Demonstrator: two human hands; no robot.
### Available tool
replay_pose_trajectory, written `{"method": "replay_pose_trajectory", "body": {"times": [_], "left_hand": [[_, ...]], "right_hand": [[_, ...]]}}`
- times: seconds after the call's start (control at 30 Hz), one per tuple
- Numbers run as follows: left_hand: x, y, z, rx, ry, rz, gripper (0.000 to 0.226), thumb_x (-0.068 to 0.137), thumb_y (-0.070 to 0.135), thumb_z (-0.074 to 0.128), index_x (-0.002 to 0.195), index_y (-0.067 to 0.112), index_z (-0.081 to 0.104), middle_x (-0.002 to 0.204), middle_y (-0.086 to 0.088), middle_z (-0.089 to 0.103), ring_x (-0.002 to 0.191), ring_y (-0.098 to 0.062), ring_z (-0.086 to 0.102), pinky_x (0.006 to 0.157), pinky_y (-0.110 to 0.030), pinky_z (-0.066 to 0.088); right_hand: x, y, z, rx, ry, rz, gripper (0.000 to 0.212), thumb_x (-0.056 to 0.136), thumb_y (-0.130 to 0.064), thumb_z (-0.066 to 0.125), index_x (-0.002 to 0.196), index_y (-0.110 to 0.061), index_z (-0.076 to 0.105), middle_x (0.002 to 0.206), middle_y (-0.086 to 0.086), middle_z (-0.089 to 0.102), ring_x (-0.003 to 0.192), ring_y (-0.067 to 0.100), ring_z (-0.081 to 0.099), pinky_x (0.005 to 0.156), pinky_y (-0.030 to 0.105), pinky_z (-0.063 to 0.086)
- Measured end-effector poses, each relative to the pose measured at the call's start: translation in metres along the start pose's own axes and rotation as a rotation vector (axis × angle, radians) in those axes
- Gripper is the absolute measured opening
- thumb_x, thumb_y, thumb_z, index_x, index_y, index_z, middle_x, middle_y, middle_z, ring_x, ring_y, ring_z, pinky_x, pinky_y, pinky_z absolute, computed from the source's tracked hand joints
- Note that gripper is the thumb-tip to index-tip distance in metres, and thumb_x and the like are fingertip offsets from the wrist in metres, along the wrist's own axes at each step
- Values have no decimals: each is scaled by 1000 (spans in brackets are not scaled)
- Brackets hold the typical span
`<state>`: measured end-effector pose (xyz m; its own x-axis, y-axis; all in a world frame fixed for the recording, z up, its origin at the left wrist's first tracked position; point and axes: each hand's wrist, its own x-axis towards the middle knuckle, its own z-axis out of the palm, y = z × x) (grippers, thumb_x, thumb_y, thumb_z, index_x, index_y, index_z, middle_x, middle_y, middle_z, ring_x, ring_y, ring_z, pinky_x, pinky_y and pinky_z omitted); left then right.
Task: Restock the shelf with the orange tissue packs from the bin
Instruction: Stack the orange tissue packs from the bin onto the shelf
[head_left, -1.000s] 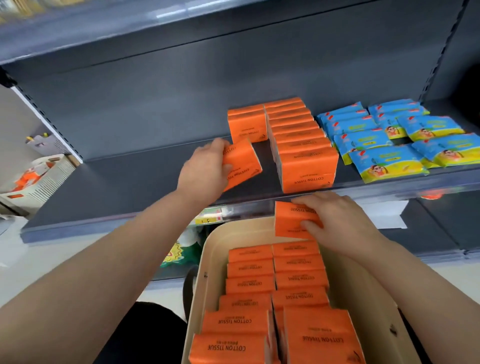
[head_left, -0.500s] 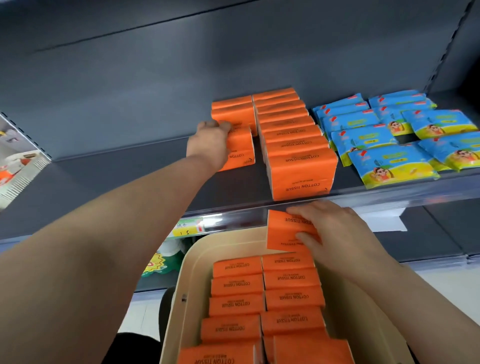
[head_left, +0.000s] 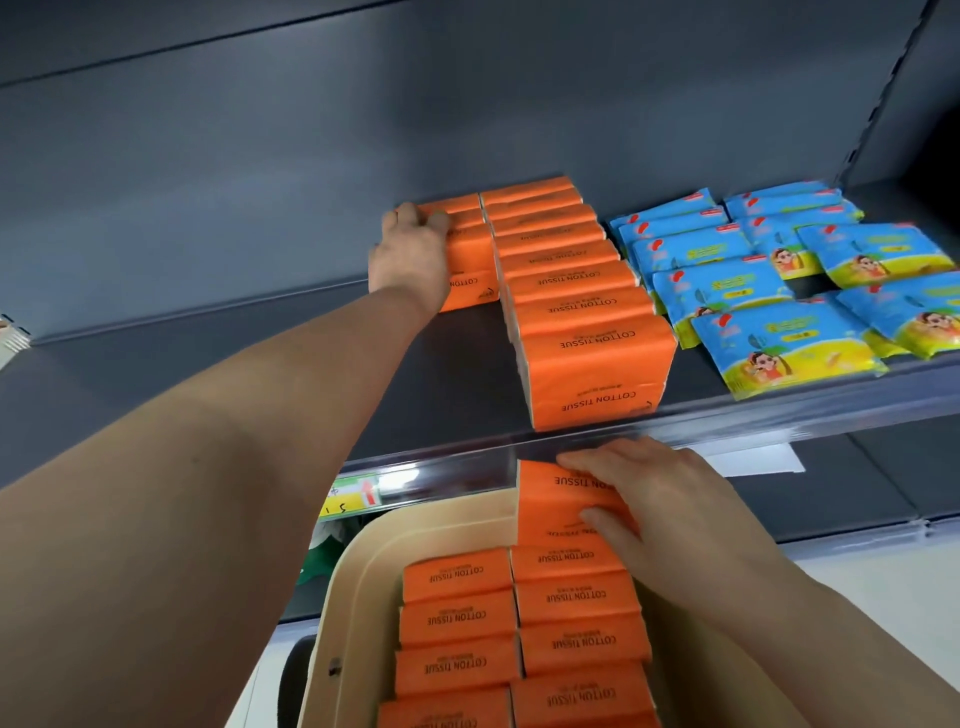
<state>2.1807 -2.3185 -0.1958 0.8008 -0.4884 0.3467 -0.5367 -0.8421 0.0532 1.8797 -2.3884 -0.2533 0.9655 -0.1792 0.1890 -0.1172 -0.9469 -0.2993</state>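
Head view: fingertips (head_left: 436, 222) of the left hand (head_left: 410, 257) are curled close together over the top of the orange tissue pack (head_left: 470, 283), which the hand carried tilted over the open shelf (head_left: 208, 374) a second ago. That pack now stands upright in the short left row, pushed back against the packs behind it and touching the full right row (head_left: 587, 322). The thumb is hidden behind the hand. Nearer, the right hand (head_left: 670, 504) pinches a second pack (head_left: 556, 501) between thumb and outstretched fingers. It is raised at the far end of the bin (head_left: 358, 582), just under the shelf edge, much as before. One more pack looks shelved. The left row is far shorter than its neighbour and the bin holds many more packs (head_left: 457, 621), so restocking seems far from done.
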Motion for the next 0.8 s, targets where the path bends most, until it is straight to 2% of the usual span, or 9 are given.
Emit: {"method": "replay_pose_trajectory", "body": {"times": [0.23,0.33,0.53,0.67,0.8], "left_hand": [[-7,-5,0,-26,13,14,44,84,5,61,125,5,45,127,-14,41,119,-32,37,85,-44,46],[-22,-17,-12,-70,1,29,43,83,0,57,124,5,46,127,-13,42,119,-31,37,86,-44,47],[-64,-54,-50,-155,-59,51,49,88,2,55,135,11,44,134,-11,42,126,-28,35,92,-43,44],[-93,-68,-63,-179,-102,-9,53,89,0,52,139,12,41,136,-11,42,128,-28,35,94,-41,42],[-105,-80,-74,-217,-110,-62,51,90,1,50,138,13,41,136,-10,42,128,-25,34,93,-38,42]], "right_hand": [[2,12,2,-2,13,-8,52,69,-27,81,117,-31,63,100,-11,68,89,14,66,75,36,54],[1,15,1,30,27,-11,52,72,-25,79,121,-29,61,104,-10,68,92,16,66,77,37,54],[17,-32,-19,189,3,-23,51,89,-31,62,137,-33,46,128,-9,57,116,13,54,93,31,45],[56,-67,-48,155,24,-118,46,89,-25,62,134,-27,50,129,-3,57,115,19,54,94,35,44],[112,-79,-60,53,44,-121,44,88,-18,63,131,-21,51,131,3,54,120,24,50,97,38,43]]}}
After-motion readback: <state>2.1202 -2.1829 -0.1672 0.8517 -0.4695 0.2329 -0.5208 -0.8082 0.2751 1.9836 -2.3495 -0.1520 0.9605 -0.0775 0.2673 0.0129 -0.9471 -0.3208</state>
